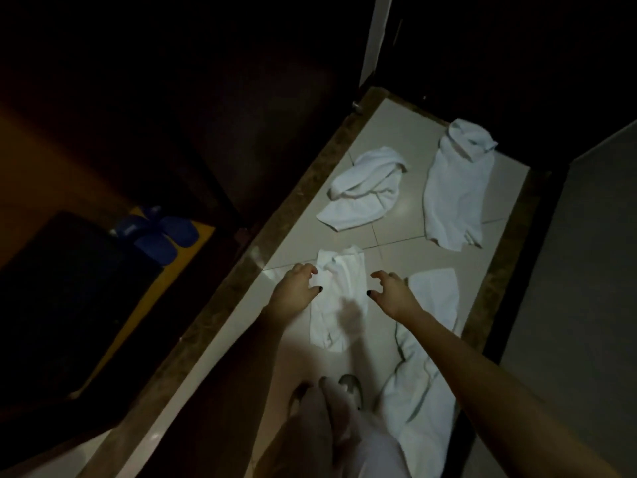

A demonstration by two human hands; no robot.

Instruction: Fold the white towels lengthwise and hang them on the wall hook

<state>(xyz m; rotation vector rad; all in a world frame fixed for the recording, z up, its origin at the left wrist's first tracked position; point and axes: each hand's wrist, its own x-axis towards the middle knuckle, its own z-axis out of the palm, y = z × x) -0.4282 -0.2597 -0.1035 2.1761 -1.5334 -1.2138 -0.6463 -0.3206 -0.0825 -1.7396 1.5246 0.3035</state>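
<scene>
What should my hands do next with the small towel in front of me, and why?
Probably lower both hands and pinch the crumpled towel by its far corners. The left hand and right hand hover at its sides, fingers curved, apparently holding nothing, and it lies unfolded on the floor tiles.

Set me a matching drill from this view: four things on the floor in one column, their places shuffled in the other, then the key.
Things
1. blue slippers
2. small towel
3. bunched towel
4. long towel

Places
A. nearest the camera, on the right side
B. between the left hand and the right hand
C. off the tiles, to the left
D. at the far end, left of the flatter towel

Pairs: 1-C, 2-B, 3-D, 4-A
</scene>
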